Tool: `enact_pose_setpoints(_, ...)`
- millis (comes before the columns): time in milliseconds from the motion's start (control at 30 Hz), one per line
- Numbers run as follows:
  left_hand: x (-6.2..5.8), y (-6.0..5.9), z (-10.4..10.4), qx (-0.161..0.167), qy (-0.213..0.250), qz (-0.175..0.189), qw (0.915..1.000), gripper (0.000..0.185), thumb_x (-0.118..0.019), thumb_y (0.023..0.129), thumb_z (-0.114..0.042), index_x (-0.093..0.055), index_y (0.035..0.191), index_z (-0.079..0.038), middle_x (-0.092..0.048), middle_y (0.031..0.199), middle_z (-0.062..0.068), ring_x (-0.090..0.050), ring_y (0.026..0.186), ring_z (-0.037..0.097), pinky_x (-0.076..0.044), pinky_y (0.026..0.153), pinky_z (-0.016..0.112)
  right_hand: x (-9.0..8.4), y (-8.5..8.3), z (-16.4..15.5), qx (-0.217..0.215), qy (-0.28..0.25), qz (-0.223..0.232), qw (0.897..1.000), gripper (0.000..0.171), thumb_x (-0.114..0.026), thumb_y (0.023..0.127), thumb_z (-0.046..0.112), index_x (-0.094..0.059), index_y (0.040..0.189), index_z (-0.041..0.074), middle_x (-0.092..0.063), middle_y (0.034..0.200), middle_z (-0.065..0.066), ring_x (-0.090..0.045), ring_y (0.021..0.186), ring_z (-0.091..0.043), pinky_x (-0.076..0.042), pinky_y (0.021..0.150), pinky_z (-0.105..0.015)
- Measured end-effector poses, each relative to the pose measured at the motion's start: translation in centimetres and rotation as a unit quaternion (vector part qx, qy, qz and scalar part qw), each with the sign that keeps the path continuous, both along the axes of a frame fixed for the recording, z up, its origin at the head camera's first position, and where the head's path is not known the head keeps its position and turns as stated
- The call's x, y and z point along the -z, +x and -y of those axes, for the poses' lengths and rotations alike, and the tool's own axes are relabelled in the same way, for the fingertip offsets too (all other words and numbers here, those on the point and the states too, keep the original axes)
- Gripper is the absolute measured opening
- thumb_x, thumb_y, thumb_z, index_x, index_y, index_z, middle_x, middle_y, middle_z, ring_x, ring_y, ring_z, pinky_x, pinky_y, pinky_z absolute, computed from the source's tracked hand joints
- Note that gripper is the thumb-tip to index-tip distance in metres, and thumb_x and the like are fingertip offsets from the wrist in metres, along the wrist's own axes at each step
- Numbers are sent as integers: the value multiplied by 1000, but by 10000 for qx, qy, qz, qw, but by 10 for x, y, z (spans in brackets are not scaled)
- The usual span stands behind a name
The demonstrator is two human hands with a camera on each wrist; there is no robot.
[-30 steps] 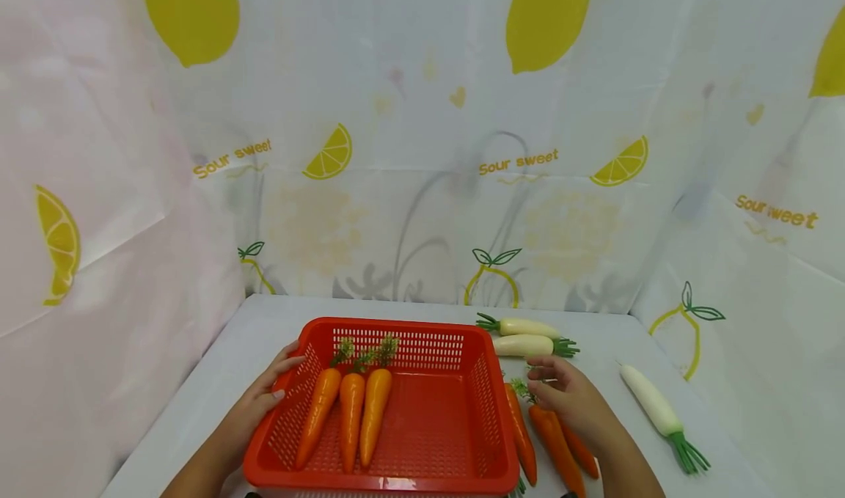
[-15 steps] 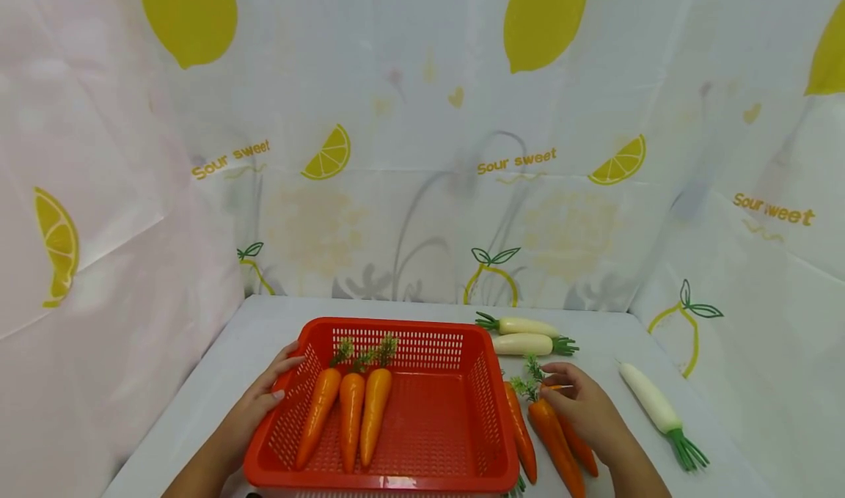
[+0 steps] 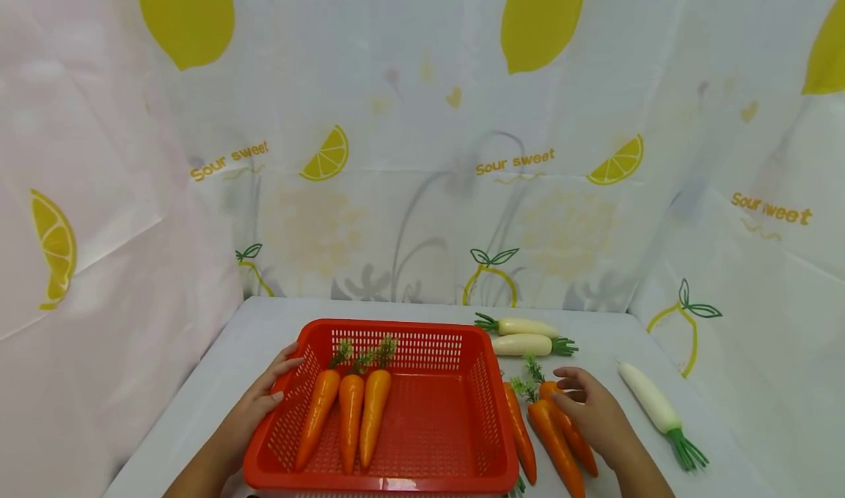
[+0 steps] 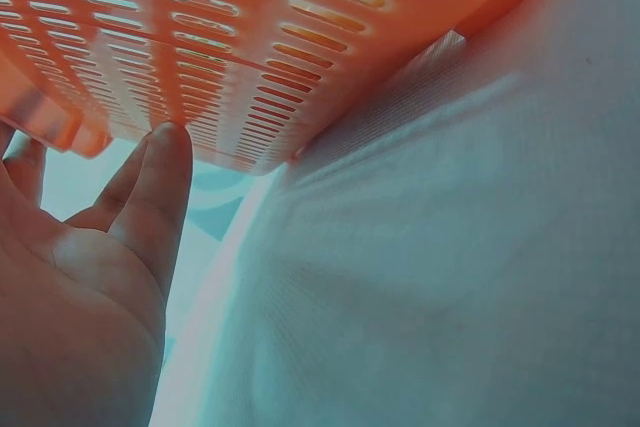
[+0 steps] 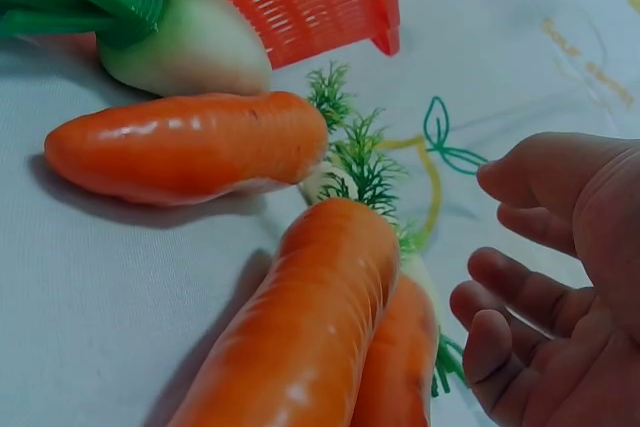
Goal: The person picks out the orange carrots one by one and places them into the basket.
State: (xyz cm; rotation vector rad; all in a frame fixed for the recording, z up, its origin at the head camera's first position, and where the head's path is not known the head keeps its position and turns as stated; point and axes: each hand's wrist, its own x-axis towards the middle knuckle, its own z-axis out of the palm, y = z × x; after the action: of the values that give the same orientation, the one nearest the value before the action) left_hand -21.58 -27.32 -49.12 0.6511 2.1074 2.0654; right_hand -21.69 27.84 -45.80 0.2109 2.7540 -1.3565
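On the white tabletop (image 3: pixel 422 311), the left hand (image 3: pixel 264 399) rests straight-fingered against the red slotted basket (image 3: pixel 396 476), while the right hand (image 3: pixel 590 410), loosely curled and empty, touches the nearest carrot (image 3: pixel 571 436) beside it. Lemon-print sheeting (image 3: pixel 422 153) walls the space behind.

Camera positions, three views

Head: high, facing forward-down; wrists: very close, low (left apparently upward); all share the red basket (image 3: pixel 383 410).
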Motion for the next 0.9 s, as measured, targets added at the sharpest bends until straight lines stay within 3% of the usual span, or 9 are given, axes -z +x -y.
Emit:
enact_pose_setpoints(367, 3, 1, 0, 112, 77, -100, 9999, 53, -33, 110, -12, -28, 161, 1, 0, 176, -4, -22, 141, -21, -44, 106, 19, 3, -3, -13, 290, 461, 83, 9985, 53, -66, 100, 32, -53, 146, 7, -58, 141, -24, -61, 118, -34, -57, 90, -48)
enact_pose_setpoints(733, 3, 1, 0, 116, 113, -112, 9998, 53, -33, 110, -11, -28, 161, 1, -1, 176, -7, -23, 142, -21, -45, 106, 20, 13, -6, -20, 208, 323, 234, 9990, 53, -69, 100, 30, -54, 145, 6, -55, 144, -27, -60, 119, -38, -58, 88, -47)
enact_pose_setpoints(900, 2, 1, 0, 81, 85, -83, 9999, 53, -34, 109, -11, -28, 161, 1, 0, 176, -5, -23, 141, -21, -45, 106, 20, 17, -8, -20, 6, 176, 418, 9990, 54, -71, 99, 30, -54, 145, 8, -54, 144, -27, -58, 123, -44, -57, 91, -52)
